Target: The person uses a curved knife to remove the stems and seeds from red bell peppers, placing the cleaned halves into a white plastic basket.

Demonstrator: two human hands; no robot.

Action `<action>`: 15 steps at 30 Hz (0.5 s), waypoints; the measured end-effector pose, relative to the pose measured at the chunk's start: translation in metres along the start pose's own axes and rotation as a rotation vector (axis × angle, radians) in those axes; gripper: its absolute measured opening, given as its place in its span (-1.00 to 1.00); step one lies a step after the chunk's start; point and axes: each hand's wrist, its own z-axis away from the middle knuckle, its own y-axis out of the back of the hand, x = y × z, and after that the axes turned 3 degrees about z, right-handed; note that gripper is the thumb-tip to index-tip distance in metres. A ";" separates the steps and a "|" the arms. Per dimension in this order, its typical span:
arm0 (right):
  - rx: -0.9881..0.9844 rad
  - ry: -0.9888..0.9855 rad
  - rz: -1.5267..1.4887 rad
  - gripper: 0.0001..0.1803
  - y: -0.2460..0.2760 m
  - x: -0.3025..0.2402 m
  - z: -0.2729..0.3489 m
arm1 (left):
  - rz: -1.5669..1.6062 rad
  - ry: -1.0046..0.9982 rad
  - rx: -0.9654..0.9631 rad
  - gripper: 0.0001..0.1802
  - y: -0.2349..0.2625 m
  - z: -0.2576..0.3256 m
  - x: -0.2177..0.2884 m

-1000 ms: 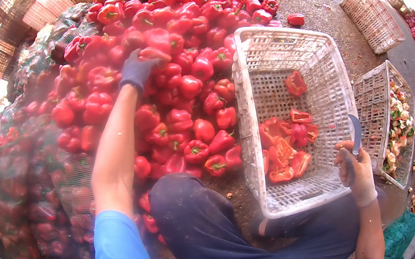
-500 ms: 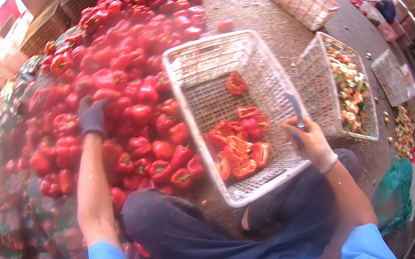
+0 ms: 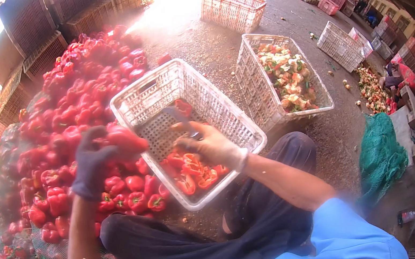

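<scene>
Left hand [image 3: 94,161]: you grip a red pepper [image 3: 127,140] by the crate's [image 3: 217,103] left edge
Right hand [image 3: 214,147]: you hold a knife [image 3: 179,115] above the crate
Cut peppers [image 3: 192,171]: its near end

A red pepper [image 3: 130,140], smooth and blurred, is gripped in the gloved left hand [image 3: 94,161], between the heap and the crate, near the crate's left rim. It looks whole on the side that shows. The knife [image 3: 179,115] is in the right hand's [image 3: 212,145] grip over the crate [image 3: 212,102], its grey blade blurred and slanting up and left. The white crate holds cut red peppers [image 3: 191,164], mostly bunched at its near end. Whole red peppers [image 3: 80,117] lie heaped left of it.
</scene>
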 end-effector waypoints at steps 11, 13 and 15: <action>0.005 -0.006 -0.421 -0.64 -0.003 0.039 0.037 | 0.000 -0.066 0.085 -0.16 -0.144 0.062 0.012; 0.036 -0.048 -0.510 -0.69 0.000 0.040 0.041 | 0.253 0.064 -0.025 -0.17 -0.146 0.062 0.001; 0.080 0.006 -0.459 -0.70 0.000 0.048 0.043 | 0.277 0.046 0.014 -0.22 -0.159 0.072 -0.012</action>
